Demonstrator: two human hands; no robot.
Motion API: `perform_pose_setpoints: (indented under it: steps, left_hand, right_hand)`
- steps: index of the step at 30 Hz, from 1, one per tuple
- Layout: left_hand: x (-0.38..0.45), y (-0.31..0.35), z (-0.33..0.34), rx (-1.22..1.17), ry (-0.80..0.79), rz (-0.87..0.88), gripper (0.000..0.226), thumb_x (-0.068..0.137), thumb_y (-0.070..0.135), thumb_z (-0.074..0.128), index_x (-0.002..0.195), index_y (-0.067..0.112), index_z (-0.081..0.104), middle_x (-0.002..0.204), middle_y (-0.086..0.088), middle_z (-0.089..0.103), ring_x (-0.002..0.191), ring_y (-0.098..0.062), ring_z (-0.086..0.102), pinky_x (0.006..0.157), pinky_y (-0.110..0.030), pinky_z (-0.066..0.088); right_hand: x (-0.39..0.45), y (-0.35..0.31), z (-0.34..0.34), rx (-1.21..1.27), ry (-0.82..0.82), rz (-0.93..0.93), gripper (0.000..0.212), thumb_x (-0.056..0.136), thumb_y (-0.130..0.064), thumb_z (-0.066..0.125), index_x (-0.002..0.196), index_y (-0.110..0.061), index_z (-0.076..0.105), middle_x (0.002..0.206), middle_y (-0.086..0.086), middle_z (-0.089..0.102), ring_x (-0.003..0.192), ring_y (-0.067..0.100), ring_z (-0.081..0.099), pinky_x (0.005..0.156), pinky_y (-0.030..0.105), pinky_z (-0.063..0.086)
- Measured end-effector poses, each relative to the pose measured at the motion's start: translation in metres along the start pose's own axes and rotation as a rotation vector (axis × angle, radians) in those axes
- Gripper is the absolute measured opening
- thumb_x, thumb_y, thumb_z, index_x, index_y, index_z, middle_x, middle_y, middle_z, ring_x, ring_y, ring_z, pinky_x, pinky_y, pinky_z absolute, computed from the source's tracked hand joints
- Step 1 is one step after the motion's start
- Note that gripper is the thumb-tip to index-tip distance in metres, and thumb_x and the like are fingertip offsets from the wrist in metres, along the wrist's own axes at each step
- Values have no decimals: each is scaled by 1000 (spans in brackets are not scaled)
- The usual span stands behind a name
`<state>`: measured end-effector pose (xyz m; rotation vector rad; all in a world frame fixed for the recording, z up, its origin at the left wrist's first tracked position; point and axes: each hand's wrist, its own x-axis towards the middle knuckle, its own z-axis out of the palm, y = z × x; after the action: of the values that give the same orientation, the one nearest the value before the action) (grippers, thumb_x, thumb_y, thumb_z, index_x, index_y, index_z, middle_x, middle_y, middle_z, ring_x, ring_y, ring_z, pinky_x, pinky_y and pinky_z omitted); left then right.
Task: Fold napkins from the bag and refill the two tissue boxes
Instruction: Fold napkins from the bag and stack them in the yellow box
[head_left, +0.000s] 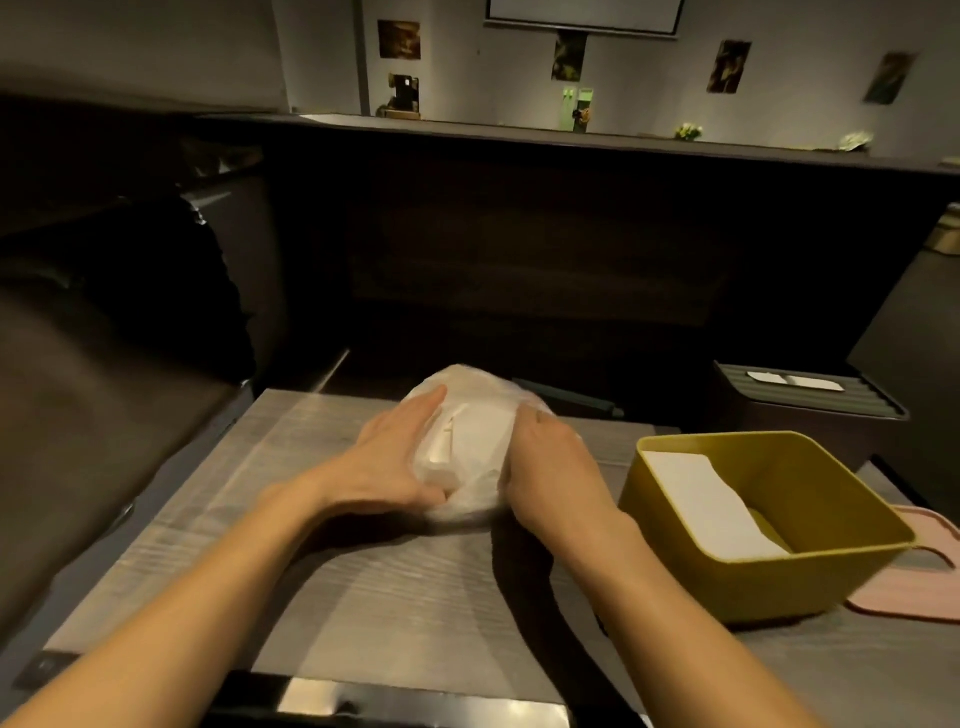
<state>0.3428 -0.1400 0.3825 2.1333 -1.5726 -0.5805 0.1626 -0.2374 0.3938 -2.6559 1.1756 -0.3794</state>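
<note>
On the worktop (363, 597), both hands clasp the napkin bag (470, 441): left hand (395, 462) fingers nearly straight along it, right hand (550, 467) curled around its side; its long axis runs away from the person.

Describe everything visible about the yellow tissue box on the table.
The yellow tissue box is an open-topped, mustard-coloured tub that looks like plastic, with rounded corners and walls flaring upward. It sits upright on the grey wood-grain table, to the right of both hands, which do not touch it. A white folded napkin lies inside against its left wall; a pink lid lies beside it.
</note>
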Motion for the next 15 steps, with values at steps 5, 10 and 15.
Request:
perform_pose_setpoints:
  steps: [5,10,15]
  left_hand:
    - [-9,5,5,13,72,38,130,72,48,88,163,34,-4,167,8,16,153,-22,16,124,-45,16]
    - [-6,8,9,223,161,74,137,64,70,81,162,27,-4,149,5,32,136,-20,33,116,-42,24]
    - [-8,4,6,294,208,77,134,62,81,74,162,26,3,148,2,25,136,-22,30,116,-41,23]
  right_hand:
    - [-25,-3,-15,122,72,-186,65,93,-23,74,149,-18,43,154,1,44,143,16,41,116,33,41]
    - [-28,-23,-38,217,109,-212,49,99,-22,65,147,-25,52,146,-4,54,133,15,52,101,26,43]
    - [-20,-16,-28,15,-174,-185,90,82,-64,74,152,-20,39,149,1,49,135,21,47,111,39,42]
